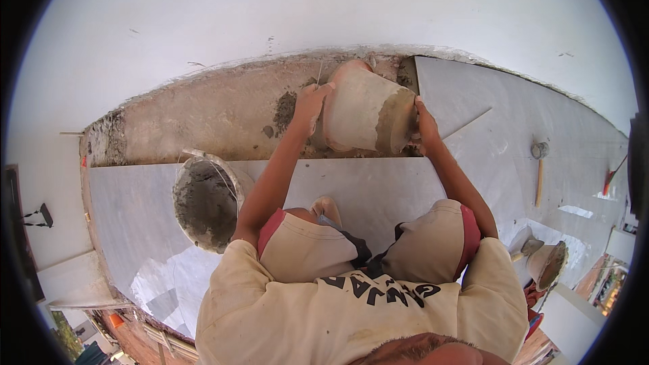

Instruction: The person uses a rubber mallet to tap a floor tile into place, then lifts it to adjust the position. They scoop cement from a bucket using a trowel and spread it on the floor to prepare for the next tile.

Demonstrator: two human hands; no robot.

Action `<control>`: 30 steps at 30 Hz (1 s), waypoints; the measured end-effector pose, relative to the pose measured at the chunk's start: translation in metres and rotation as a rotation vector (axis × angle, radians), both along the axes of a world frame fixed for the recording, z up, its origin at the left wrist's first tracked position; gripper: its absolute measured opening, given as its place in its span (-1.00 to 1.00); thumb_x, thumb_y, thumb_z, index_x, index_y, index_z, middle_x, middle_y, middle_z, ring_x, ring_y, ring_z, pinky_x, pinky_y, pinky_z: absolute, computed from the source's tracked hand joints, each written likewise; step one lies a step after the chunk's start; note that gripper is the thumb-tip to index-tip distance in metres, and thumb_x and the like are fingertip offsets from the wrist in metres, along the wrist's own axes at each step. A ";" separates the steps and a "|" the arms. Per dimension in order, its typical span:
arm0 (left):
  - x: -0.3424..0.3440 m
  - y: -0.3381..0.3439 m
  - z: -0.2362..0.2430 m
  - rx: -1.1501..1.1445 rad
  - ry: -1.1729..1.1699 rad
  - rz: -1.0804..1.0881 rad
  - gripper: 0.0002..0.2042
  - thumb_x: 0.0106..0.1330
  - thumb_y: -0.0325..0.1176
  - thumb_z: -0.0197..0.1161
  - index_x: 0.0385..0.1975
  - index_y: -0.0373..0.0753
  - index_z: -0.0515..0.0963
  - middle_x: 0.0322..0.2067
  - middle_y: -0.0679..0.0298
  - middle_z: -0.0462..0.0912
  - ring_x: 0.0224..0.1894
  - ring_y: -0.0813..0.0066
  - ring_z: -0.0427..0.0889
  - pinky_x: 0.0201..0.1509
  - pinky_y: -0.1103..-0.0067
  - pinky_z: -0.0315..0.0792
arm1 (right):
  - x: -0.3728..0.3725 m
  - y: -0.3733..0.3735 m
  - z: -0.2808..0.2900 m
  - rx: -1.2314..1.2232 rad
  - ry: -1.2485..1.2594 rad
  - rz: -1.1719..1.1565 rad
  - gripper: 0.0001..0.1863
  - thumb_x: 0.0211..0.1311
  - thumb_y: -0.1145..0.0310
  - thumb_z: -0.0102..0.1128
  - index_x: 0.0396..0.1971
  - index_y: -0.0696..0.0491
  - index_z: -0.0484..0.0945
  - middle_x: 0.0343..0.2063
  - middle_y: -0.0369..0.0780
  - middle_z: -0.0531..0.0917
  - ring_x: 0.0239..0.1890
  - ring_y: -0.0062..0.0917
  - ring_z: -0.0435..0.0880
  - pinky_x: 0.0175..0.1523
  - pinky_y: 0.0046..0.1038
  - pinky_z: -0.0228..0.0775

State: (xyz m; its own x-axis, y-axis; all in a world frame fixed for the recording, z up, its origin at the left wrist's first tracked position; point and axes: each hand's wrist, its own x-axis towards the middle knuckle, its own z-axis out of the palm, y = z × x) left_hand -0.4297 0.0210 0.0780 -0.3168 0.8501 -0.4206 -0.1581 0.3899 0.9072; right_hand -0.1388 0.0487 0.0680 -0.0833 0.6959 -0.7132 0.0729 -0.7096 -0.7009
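A cement-smeared bucket (368, 109) lies tipped on its side over the bare, rough strip of floor (203, 118) by the wall. My left hand (312, 105) grips it at its wider left end, near a thin wire handle. Around its narrower right end, which carries a wet grey patch, my right hand (426, 127) is closed. The bucket's mouth and what is inside are hidden. Dark wet mortar (285, 109) is spread on the strip just left of my left hand. Beside my left forearm stands a second bucket (206, 203), upright and coated with grey mortar inside.
Large grey tiles (358, 186) cover the floor around my knees, and another tile (466, 94) borders the strip at right. A mallet (539, 169) with a wooden handle lies on the right tiles. Farther back at right is another mortar-stained bucket (546, 263). The white wall (324, 7) rises ahead.
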 end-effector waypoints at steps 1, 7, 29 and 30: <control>-0.004 0.000 -0.003 -0.005 -0.023 0.021 -0.68 0.24 -0.16 0.32 -0.58 -0.19 0.39 -0.55 0.48 0.25 -0.50 0.66 0.21 -0.42 0.57 0.16 | -0.002 0.005 0.002 0.022 -0.037 0.028 -0.10 0.25 -0.42 -0.10 0.38 -0.03 0.21 0.32 -0.04 0.31 0.24 -0.07 0.40 0.22 0.11 0.25; -0.024 -0.003 -0.029 0.025 -0.304 0.157 -0.74 0.30 -0.18 0.28 -0.31 -0.28 0.50 -0.35 0.32 0.52 -0.31 0.53 0.51 -0.20 0.55 0.42 | -0.023 0.019 0.054 0.192 -0.152 0.173 -0.21 0.31 -0.33 -0.09 0.16 0.13 0.42 0.09 -0.06 0.52 0.08 -0.26 0.53 0.02 -0.06 0.43; -0.091 -0.081 0.084 0.520 -0.604 0.771 -0.47 0.39 -0.11 0.16 0.21 -0.36 0.31 0.14 0.08 0.43 0.20 0.22 0.43 0.30 0.29 0.33 | -0.194 0.047 0.234 1.108 -0.419 0.636 -0.31 0.19 -0.20 0.22 0.04 0.13 0.56 -0.38 -0.14 0.64 -0.30 -0.48 0.64 -0.13 -0.43 0.46; -0.097 -0.084 0.081 0.524 -0.616 0.832 -0.47 0.39 -0.09 0.16 0.20 -0.34 0.33 0.13 0.11 0.44 0.19 0.23 0.44 0.29 0.30 0.33 | -0.209 0.045 0.237 1.149 -0.423 0.667 -0.31 0.19 -0.20 0.21 0.05 0.12 0.56 -0.34 -0.13 0.63 -0.28 -0.47 0.64 -0.12 -0.41 0.47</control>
